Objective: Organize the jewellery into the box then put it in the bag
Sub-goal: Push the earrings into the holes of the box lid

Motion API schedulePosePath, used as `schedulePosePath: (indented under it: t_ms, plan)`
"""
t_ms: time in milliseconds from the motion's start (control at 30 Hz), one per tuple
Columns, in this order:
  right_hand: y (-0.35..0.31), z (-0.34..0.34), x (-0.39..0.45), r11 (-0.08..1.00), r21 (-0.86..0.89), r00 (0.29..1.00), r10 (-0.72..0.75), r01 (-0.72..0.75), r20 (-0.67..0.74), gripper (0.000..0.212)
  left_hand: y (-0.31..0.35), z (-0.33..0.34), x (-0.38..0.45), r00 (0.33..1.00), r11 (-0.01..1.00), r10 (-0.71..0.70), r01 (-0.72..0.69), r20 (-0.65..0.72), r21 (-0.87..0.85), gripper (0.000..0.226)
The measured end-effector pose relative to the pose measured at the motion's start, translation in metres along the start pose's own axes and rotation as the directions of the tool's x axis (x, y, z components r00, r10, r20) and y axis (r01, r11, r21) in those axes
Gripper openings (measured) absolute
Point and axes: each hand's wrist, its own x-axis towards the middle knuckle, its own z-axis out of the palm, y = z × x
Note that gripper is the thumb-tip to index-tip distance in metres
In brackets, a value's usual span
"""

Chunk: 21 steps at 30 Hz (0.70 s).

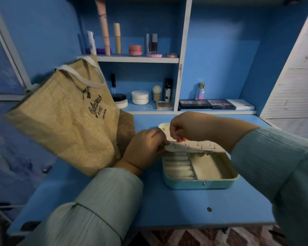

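Left hand [145, 150] pinching panel [194, 148] edge

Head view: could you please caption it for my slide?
Both hands, left and right, work earring panel over open jewellery box beside jute bag.

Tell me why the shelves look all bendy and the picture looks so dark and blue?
Head view: the wide-angle lens bows the shelf uprights and desk edges near the borders; the light is dim and bluish, leaving the floor corners murky; the bag's print and the jewellery box stay fairly sharp.
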Motion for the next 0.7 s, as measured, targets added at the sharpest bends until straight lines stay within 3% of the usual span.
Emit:
schedulePosePath:
  t_ms: [467,700]
  plan:
    - [-0.007,-0.003,0.005,0.974,-0.202,0.994,-0.091,0.102,0.061,0.012,0.002,0.002,0.001,0.998,0.999,0.034,-0.034,-0.058,0.012,0.024]
    - [-0.010,0.000,0.003,0.933,-0.336,0.991,-0.118,0.132,0.061,0.019,0.004,0.001,0.001,0.996,0.998,0.054,-0.050,-0.072,0.047,0.026]
